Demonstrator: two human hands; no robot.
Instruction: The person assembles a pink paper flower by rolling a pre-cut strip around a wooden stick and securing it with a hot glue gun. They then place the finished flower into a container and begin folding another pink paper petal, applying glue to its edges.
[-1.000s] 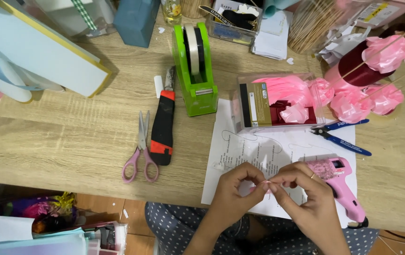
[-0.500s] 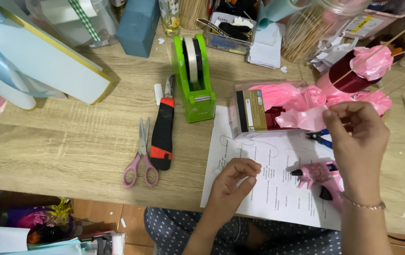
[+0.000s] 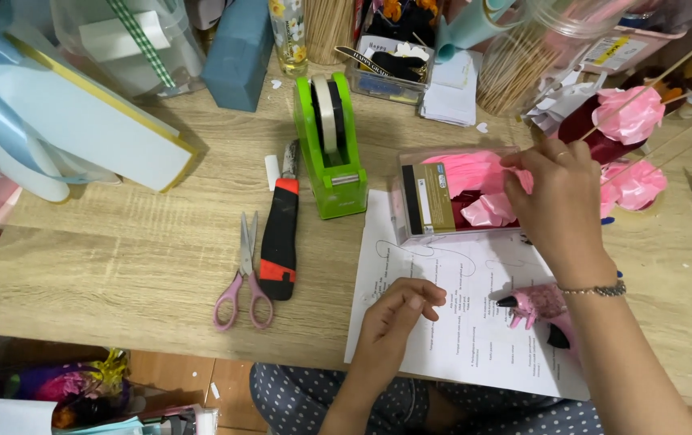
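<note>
As I look down from the head camera, my right hand [image 3: 559,201] reaches forward into a clear plastic box [image 3: 442,201], fingers pinching a pink petal piece [image 3: 515,165] at its far edge. My left hand [image 3: 398,310] rests nearer me on a printed sheet [image 3: 450,322], fingers loosely curled and holding nothing I can make out. A pink glue gun [image 3: 539,306] lies just under my right wrist.

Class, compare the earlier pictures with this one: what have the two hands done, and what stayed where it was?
The right hand left the left hand, went up and now reaches into the clear box of pink paper. The left hand stayed curled over the printed sheet. Scissors, knife and tape dispenser lie unmoved.
</note>
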